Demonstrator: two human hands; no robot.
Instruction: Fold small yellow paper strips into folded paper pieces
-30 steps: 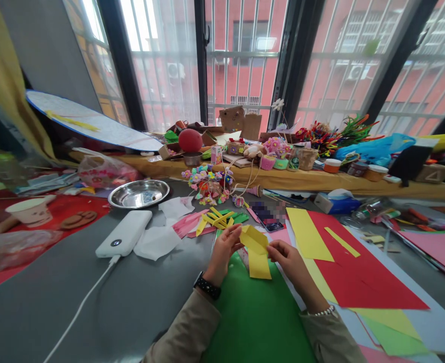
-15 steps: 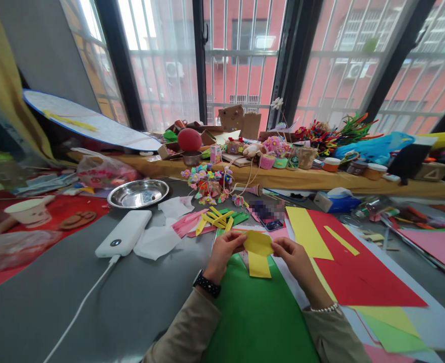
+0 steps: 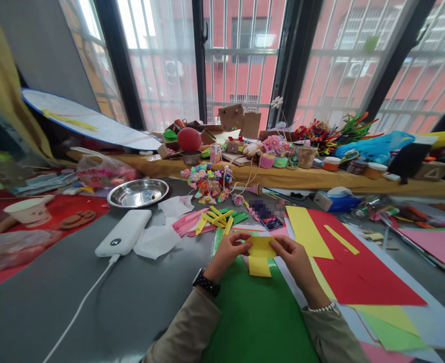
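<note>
Between my two hands is a small piece of yellow paper [image 3: 262,246], raised above the green sheet. My left hand [image 3: 230,253] pinches its left edge with thumb and fingers; a dark watch is on that wrist. My right hand [image 3: 291,254] pinches the right edge, with a beaded bracelet below it. Just under the held piece lies another yellow paper piece [image 3: 260,267], on the green sheet [image 3: 262,317]. Folded yellow strips [image 3: 216,218] are piled beyond my left hand, beside green and pink ones.
Left of my arms, a white power bank [image 3: 124,234] with a cable lies near a metal plate [image 3: 138,193]. Red paper [image 3: 366,267] and a yellow sheet [image 3: 308,232] lie to the right. A phone [image 3: 271,222] and a bunch of small craft flowers [image 3: 207,182] are beyond my hands.
The held yellow paper has tilted and now looks like a flatter, wider rectangle. Both hands have drawn slightly lower and closer around it, still pinching its edges.
</note>
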